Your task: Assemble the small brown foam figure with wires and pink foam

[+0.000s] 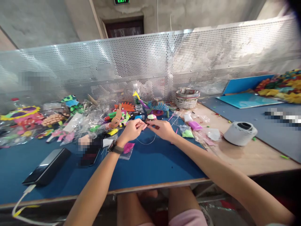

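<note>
Both my hands meet over the blue table mat, fingertips almost touching. My left hand (pixel 133 130), with a dark watch on its wrist, is closed in a pinch. My right hand (pixel 162 129) also pinches, thumb against forefinger. A thin pale thread (pixel 146 144) hangs in a loop between them; its ends vanish at the fingers. Just beyond the fingertips are a small brown piece (pixel 150 120) and a white, pink and green rounded piece (pixel 151 116); whether either is held is hard to see. Under my left wrist lies a small bag of magenta clay (pixel 128 148).
Bags of green clay (pixel 187 133) and purple clay (pixel 195 126) lie right of my hands. A white thread cone (pixel 240 133) and a woven basket (pixel 187 98) stand farther right. Colourful toy animals, plastic bags and a bottle (pixel 136 97) crowd the back; a black power bank (pixel 47 166) lies left.
</note>
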The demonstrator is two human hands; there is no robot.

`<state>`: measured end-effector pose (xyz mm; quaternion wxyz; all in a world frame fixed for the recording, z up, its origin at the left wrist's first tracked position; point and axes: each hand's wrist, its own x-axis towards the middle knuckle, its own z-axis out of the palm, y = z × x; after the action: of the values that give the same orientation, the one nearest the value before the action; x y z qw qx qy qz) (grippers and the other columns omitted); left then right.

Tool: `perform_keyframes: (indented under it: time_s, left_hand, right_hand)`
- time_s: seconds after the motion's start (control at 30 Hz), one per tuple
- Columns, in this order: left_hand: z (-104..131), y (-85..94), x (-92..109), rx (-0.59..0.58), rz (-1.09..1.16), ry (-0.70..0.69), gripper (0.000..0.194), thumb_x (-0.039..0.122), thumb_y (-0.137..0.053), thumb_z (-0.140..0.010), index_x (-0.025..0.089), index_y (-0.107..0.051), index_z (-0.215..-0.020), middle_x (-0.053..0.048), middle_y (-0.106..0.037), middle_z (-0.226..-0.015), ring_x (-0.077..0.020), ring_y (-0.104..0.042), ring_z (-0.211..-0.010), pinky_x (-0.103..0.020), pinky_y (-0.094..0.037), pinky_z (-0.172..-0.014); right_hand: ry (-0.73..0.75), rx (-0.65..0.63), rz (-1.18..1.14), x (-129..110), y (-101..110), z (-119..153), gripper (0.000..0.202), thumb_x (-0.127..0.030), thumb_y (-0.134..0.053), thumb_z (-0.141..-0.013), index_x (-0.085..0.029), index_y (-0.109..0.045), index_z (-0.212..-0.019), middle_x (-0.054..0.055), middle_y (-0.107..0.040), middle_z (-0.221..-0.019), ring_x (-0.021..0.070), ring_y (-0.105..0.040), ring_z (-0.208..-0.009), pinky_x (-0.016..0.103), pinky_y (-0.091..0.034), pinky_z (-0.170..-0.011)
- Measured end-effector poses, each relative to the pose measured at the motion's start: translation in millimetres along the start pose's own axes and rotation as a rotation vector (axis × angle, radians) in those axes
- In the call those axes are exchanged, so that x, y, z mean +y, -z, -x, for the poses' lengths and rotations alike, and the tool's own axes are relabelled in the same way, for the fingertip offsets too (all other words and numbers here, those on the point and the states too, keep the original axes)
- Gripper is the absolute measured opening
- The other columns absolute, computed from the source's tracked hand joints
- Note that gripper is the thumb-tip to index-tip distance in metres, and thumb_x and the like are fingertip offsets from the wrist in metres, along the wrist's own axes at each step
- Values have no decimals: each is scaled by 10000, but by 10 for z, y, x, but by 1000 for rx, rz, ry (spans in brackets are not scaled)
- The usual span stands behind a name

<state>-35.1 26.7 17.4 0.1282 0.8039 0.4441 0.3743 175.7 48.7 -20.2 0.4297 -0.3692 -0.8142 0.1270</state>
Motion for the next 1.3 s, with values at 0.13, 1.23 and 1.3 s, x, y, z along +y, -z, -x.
perform_keyframes:
  time_s: [0.13, 1.23, 1.3]
  left_hand:
    - [0, -11, -4, 11, 19, 14, 252, 370, -547, -930, 157, -635, -828, 15, -541, -632, -125, -462, -584, -246, -339, -569]
    - [17, -81, -53, -111, -106, -28, 159, 246, -551, -920, 207, -700, -960, -84, -742, -947, -230, -687, -902, -309, -502, -789]
    - [20, -82, -72, -117, -93, -33, 181, 262, -539, -934, 202, -701, -988, -83, -742, -976, -221, -685, -908, -299, -494, -783]
  right_hand:
    - [94, -3, 188, 34, 32, -6, 332, -408, -501, -1007, -285, -727, -1217, 36, -728, -1213, 209, -685, -1083, 285, -502, -906]
    - [8, -255, 420, -137, 58, -55, 222, -355, -492, -989, -250, -686, -963, 46, -741, -896, 198, -669, -746, 280, -279, -559]
    - [16, -263, 428, -123, 75, -55, 268, -379, -471, -1001, -253, -700, -942, 52, -743, -886, 198, -666, -745, 276, -302, -574]
